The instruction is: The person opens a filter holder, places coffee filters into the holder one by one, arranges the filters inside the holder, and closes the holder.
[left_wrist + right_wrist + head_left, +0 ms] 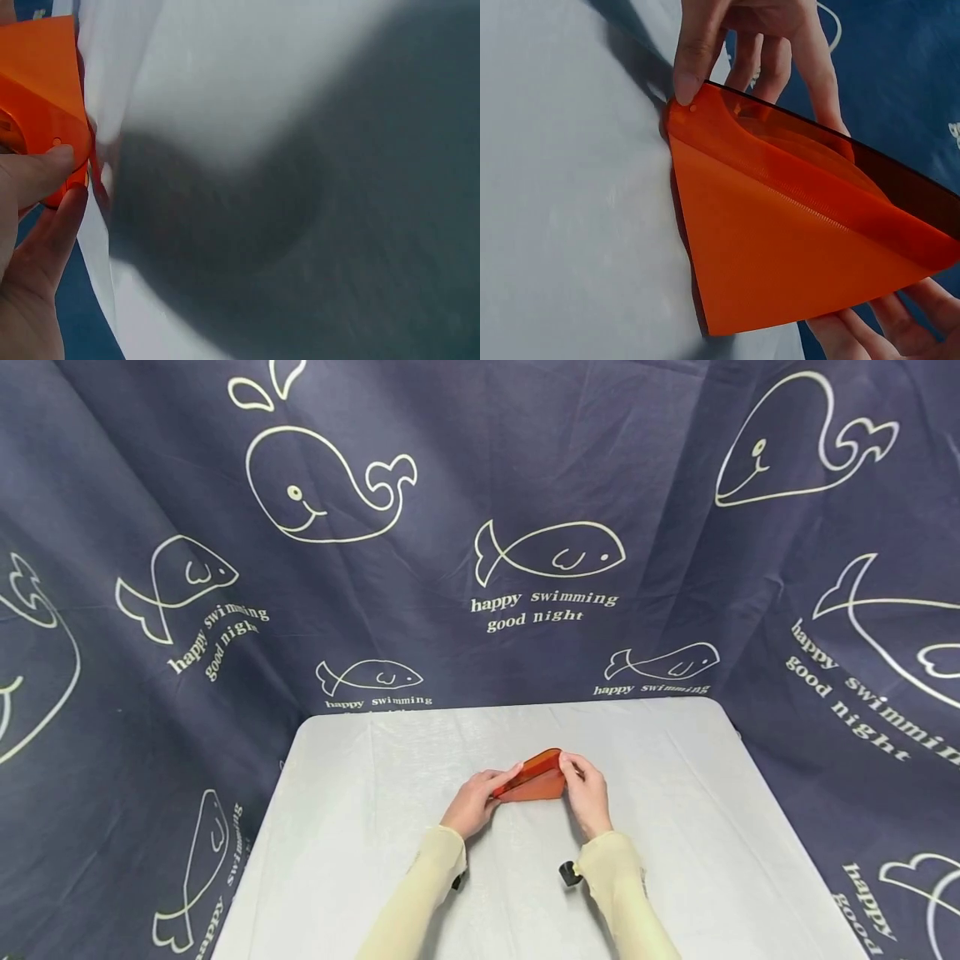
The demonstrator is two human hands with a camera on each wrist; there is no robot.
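Note:
Raised over the white table is a folded, see-through orange plastic piece (534, 785), wedge-shaped, with a rounded corner, a small hole and a row of fine marks; its exact kind cannot be told. My left hand (472, 802) pinches its left corner, thumb (52, 169) by the hole and fingers behind. At the upper right end, my right hand (588, 793) grips the piece with the thumb on its edge. In the right wrist view the right fingers (889, 322) lie under the orange sheet (780, 247), partly hidden by it. The two layers stand apart along the far side.
A white-covered table (360, 793) with rounded corners lies beneath the hands. Navy curtains (450, 635) printed with whales, fish and words hang behind it and at both sides. Small black devices (570, 873) sit at the wrists, below cream sleeves (618, 877).

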